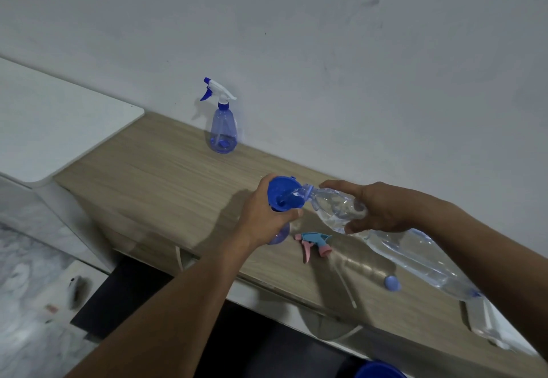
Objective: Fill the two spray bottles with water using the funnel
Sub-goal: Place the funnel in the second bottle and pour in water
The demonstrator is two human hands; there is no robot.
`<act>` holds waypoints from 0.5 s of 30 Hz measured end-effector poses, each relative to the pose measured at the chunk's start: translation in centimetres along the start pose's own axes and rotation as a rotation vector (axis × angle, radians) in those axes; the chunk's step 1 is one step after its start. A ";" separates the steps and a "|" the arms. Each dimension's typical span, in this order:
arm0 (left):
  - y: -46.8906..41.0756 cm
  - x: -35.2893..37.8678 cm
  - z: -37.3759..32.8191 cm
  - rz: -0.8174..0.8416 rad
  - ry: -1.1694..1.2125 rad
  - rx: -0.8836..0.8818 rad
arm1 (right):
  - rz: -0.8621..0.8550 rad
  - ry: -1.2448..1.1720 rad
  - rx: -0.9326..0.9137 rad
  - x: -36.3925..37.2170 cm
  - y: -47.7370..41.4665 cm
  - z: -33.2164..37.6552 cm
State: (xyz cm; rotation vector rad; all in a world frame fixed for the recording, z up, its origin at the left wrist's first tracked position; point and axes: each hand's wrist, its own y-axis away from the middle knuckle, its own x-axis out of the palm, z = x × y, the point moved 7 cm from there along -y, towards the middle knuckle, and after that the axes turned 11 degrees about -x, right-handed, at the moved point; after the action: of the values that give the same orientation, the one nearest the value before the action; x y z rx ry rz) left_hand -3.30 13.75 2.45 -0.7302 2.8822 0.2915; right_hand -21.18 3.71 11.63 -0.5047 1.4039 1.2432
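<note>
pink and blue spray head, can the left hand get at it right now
Likely within reach: the spray head lies on the counter beside the left hand, nothing between. But that hand grips the funnel while the right hand tilts the water bottle into it, so it isn't free.

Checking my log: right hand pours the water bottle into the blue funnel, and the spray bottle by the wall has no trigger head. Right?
No: the head view shows that spray bottle with its trigger head on. The right hand does pour into the blue funnel.
</note>
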 end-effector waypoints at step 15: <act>0.1 -0.1 0.4 -0.015 0.002 -0.030 | -0.532 -0.216 -0.097 -1.9 -0.2 -3.0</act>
State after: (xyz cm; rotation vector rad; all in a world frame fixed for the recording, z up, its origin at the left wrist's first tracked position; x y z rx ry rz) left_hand -3.20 13.94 2.14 -0.7572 2.8791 0.3327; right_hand -21.76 0.39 12.69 -0.7316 0.9461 0.9011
